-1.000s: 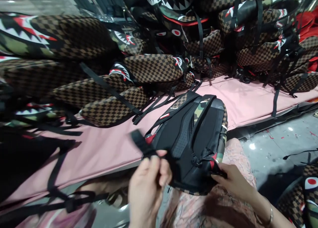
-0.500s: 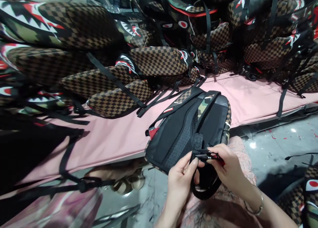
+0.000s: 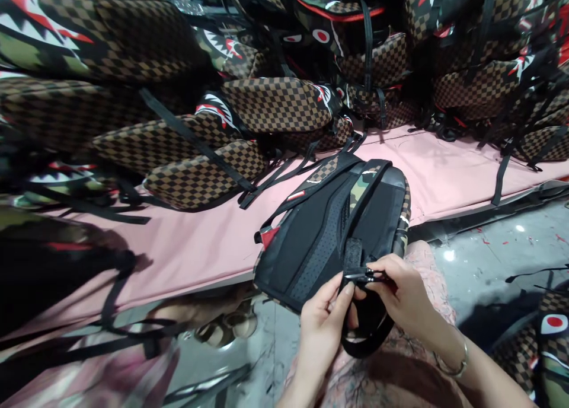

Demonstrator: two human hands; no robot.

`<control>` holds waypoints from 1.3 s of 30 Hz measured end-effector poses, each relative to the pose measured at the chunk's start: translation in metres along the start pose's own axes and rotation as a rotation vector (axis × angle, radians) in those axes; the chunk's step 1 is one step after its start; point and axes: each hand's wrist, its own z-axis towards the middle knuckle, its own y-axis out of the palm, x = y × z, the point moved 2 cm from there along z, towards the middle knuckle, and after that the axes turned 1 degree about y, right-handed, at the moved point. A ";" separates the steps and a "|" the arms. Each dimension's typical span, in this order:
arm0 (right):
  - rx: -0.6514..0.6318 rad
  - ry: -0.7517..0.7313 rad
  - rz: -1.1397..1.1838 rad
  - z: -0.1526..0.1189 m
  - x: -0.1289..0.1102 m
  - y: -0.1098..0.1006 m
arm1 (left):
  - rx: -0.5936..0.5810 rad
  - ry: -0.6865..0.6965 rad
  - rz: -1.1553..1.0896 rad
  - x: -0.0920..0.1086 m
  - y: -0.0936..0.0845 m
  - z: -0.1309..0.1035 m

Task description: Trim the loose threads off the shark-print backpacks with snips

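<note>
A black backpack (image 3: 311,248) with checkered and camouflage trim lies back side up, partly on the pink-covered table and partly over my lap. My left hand (image 3: 326,313) pinches a black strap (image 3: 353,254) near the bag's lower end. Close beside it, my right hand (image 3: 398,289) is closed on a small dark tool (image 3: 362,274), whose narrow tip reaches the strap at my left fingertips. The tool looks like small scissors or snips, mostly hidden by the fingers. Below both hands hangs a loop of black strap (image 3: 362,347).
Checkered backpacks (image 3: 275,105) with shark-mouth prints are piled along the back of the pink table cover (image 3: 204,248). Another person's foot in a sandal (image 3: 226,331) shows under the table at left. More bags (image 3: 555,348) lie at the lower right.
The tool's tip has shifted left onto the strap, and its blades look closer together. The view has moved slightly. Dark material at the left edge has changed shape.
</note>
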 end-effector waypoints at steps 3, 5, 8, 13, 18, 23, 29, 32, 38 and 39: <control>0.012 -0.017 0.001 0.000 -0.001 -0.002 | -0.035 -0.077 -0.185 0.000 0.001 0.000; 0.027 0.019 0.105 0.000 0.000 -0.005 | -0.160 -0.194 -0.444 -0.002 0.000 0.001; 0.056 0.160 0.363 0.001 0.003 -0.006 | -0.446 -0.359 -0.852 -0.005 0.002 0.001; -0.046 0.385 0.578 0.012 0.007 0.005 | -0.595 -0.495 -0.861 -0.008 0.014 -0.006; -0.054 0.440 0.537 0.020 0.011 0.012 | -0.085 -0.196 -0.357 -0.007 0.006 -0.009; 0.082 0.201 0.195 0.013 0.008 0.004 | 0.012 -0.183 -0.264 -0.013 -0.007 -0.004; 0.042 -0.231 -0.225 0.001 0.005 -0.012 | 0.034 -0.154 -0.243 -0.015 -0.012 0.004; 0.002 -0.265 -0.357 0.002 0.006 -0.018 | 0.035 -0.118 -0.204 -0.014 -0.013 0.004; -0.095 -0.270 -0.277 0.005 0.000 -0.019 | 0.066 -0.112 -0.151 -0.008 -0.008 0.000; -0.104 -0.256 -0.257 0.006 0.000 -0.018 | 0.070 -0.110 -0.140 -0.007 -0.008 -0.001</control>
